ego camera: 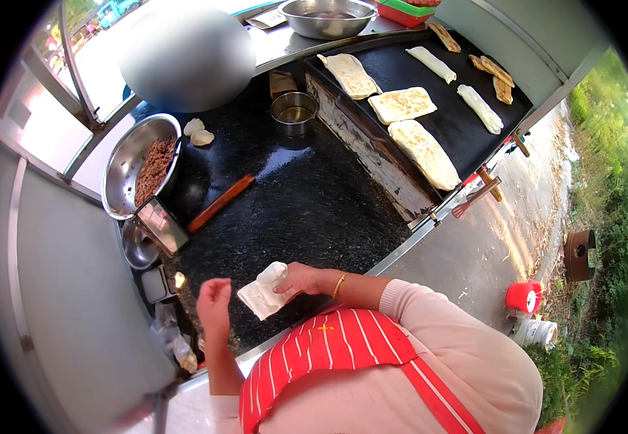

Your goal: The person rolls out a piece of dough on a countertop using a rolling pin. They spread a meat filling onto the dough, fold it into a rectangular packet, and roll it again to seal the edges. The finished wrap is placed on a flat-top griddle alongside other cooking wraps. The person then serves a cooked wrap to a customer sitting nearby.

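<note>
My right hand, with a bracelet on its wrist, holds a folded piece of white dough over the near edge of the dark, oiled worktop. To its left, my left hand is raised with its fingers curled; whether anything is between them cannot be told. A reddish wooden rolling rod lies beyond on the worktop. Two small dough pieces rest near a steel bowl of ground meat filling. Browned flatbreads and pale dough rolls lie on the black griddle.
A round metal tin of oil stands beside the griddle's raised side. At left are a metal box, a small steel bowl and plastic bags. A person with a blurred head stands across the counter. Handled tools hang at the right edge.
</note>
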A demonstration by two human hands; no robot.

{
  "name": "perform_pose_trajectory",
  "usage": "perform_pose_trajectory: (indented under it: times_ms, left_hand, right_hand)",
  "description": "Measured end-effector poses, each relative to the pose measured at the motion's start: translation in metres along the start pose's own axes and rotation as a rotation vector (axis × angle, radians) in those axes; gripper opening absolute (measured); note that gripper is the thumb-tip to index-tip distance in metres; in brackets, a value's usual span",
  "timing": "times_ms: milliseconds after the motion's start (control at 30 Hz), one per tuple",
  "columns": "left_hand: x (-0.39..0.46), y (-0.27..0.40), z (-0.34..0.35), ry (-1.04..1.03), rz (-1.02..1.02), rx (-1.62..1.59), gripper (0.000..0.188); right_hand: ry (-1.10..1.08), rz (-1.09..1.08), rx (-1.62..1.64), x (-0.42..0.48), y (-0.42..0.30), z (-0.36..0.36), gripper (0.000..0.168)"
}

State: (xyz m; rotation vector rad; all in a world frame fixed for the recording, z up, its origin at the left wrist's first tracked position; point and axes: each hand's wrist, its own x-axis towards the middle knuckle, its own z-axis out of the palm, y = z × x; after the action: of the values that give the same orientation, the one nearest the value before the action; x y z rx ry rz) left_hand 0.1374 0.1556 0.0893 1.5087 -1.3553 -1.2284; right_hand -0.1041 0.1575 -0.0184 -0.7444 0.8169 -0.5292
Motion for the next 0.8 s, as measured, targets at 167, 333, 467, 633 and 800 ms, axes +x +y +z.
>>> perform_pose_trajectory:
  times_ms: [167,333,467,633,800]
  left_hand:
    - [-0.037,-0.067,-0.017,0.21,-0.212,-0.223,0.043]
    - [-0.061,-0.014,0.027,-0.311,-0.325,-1.166,0.081]
    - [-0.062,0.012,0.056,-0.455,-0.303,-1.199,0.067]
    - [-0.04,0.087,0.103,-0.392,-0.434,-0.849,0.046]
    - [-0.027,0.173,0.156,-0.555,-0.3,-0.608,0.045]
  right_hand:
    - [-0.149,0.005,-0.039,-0.024,-0.057,0.059,0.036]
    - [-0.128,-0.146,-0.17,-0.091,-0.119,0.079,0.031]
    - [0.044,-0.19,-0.164,-0.133,-0.119,0.052,0.033]
    - [0.526,-0.291,0.046,-0.188,-0.11,0.014,0.032]
    - [0.592,-0.452,0.237,-0.228,-0.113,-0.04,0.037]
